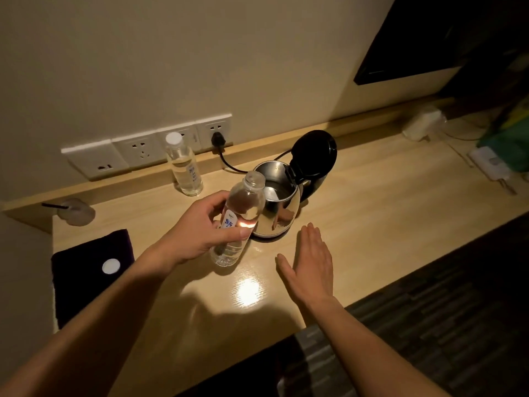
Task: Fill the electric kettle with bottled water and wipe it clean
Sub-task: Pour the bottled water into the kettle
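A steel electric kettle (279,207) stands on the wooden counter (372,213) with its black lid (315,153) swung up. My left hand (197,227) grips a clear uncapped water bottle (243,207), its mouth tilted toward the kettle's rim on the kettle's left. My right hand (310,259) hovers flat with fingers together, just in front of the kettle and holding nothing. A second capped bottle (183,164) stands by the wall. A white bottle cap (111,266) lies on a dark cloth (86,270) at the left.
A row of wall sockets (143,150) runs behind the counter, with the kettle's black plug (218,138) in the rightmost one. A small clear cup with a dark straw (76,212) sits at the far left. White and green items (486,150) crowd the far right under a dark screen (446,35).
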